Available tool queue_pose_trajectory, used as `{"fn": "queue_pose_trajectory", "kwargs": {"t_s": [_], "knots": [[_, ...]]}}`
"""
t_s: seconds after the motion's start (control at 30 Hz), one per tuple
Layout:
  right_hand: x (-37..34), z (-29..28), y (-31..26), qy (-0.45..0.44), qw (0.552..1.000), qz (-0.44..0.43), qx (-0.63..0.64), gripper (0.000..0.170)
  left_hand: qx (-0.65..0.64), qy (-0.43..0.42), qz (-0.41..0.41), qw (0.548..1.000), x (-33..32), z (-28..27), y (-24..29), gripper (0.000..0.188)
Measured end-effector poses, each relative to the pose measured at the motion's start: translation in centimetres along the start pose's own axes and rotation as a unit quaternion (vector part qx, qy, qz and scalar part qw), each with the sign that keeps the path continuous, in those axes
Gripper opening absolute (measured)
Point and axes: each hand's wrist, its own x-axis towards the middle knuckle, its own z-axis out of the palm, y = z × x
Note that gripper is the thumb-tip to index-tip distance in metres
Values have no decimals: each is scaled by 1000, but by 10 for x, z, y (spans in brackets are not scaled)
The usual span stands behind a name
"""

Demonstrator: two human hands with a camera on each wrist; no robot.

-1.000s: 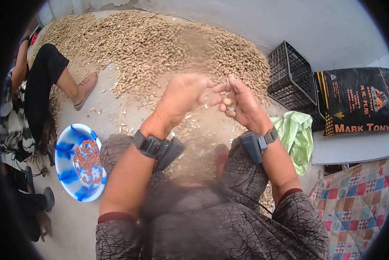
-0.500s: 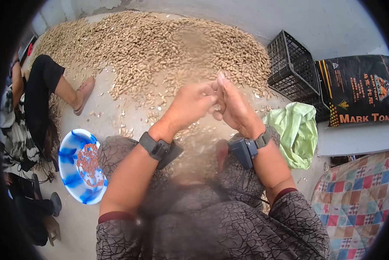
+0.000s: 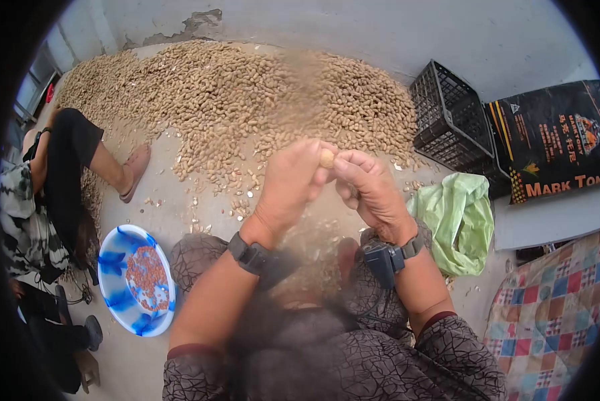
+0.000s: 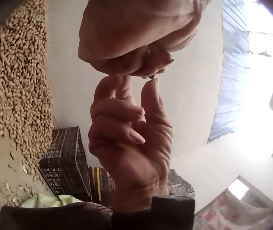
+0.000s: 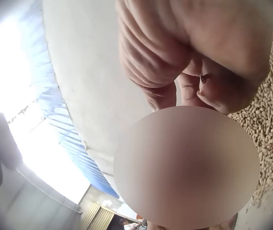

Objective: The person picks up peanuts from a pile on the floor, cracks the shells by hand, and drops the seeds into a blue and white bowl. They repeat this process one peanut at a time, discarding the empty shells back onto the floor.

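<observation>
An unshelled peanut (image 3: pixel 326 158) is pinched at the fingertips of my left hand (image 3: pixel 288 182), above the floor in front of my lap. My right hand (image 3: pixel 374 192) meets it from the other side, thumb and forefinger pinching its right end. In the left wrist view, the right hand (image 4: pixel 127 129) reaches up with its last fingers curled, its fingertips right at the underside of the left hand (image 4: pixel 136 33). The right wrist view shows the right hand (image 5: pixel 199 43) from close up; a blurred oval covers much below it.
A long heap of unshelled peanuts (image 3: pixel 226 93) lies along the wall. To my left stands a blue-and-white basin (image 3: pixel 113 294) with reddish kernels, beside a seated person's leg (image 3: pixel 79 137). A black crate (image 3: pixel 450 110), printed sack (image 3: pixel 553 147) and green bag (image 3: pixel 457 220) are at right.
The hands have come from apart, through overlapping, to fingertips meeting at the peanut. The peanut, earlier in the right hand's fingers, now sits between both hands. The head view has shifted slightly.
</observation>
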Motion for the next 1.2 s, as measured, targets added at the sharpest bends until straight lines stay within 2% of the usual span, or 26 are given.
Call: {"fn": "queue_pose_trajectory", "kwargs": {"t_s": [0.17, 0.23, 0.37, 0.43, 0.57, 0.63, 0.7, 0.77, 0.83, 0.93, 1.0, 1.03, 1.1, 1.2], "knots": [[1, 4, -1, 4, 1000, -10, 13, 24, 58, 49, 38, 996, -2, 7, 0, 24], [4, 5, -4, 7, 1000, -11, 19, 23, 120, 77, 54, 988, -1, 8, 3, 23], [7, 0, 3, 31, 998, -40, 39, 17, 139, 64, 60, 986, 1, 7, -1, 23], [8, -1, 4, 46, 997, -50, 47, 15, 122, 63, 43, 990, 1, 6, -1, 22], [8, 1, 4, 94, 987, -114, -66, 15, 143, 43, 13, 989, 3, 4, 0, 22], [9, 0, 8, 104, 980, -129, -112, 15, 108, 14, -61, 992, 3, -2, 1, 19], [14, -3, 15, 102, 957, -215, -168, 16, 80, 5, -83, 993, 3, -6, 3, 16], [12, -3, 14, 104, 957, -212, -168, 17, 52, -5, -102, 993, 2, -8, 7, 14], [11, -1, 13, 104, 957, -213, -168, 18, -33, -17, -129, 991, 0, -10, 12, 12], [7, 2, 9, 101, 965, -215, -113, 21, -91, -52, -87, 991, -3, -13, 10, 10], [0, 7, 0, 48, 984, -163, -58, 24, -90, -58, -70, 992, -5, -14, 11, 10], [-2, 9, -2, 48, 984, -164, -59, 24, -89, -62, -53, 993, -7, -14, 12, 10], [-5, 12, -6, 30, 992, -94, -73, 20, -82, -67, -44, 993, -10, -12, 14, 10], [-8, 12, -5, 22, 994, -92, -57, 18, -60, -60, -19, 996, -13, -7, 9, 10]]}}
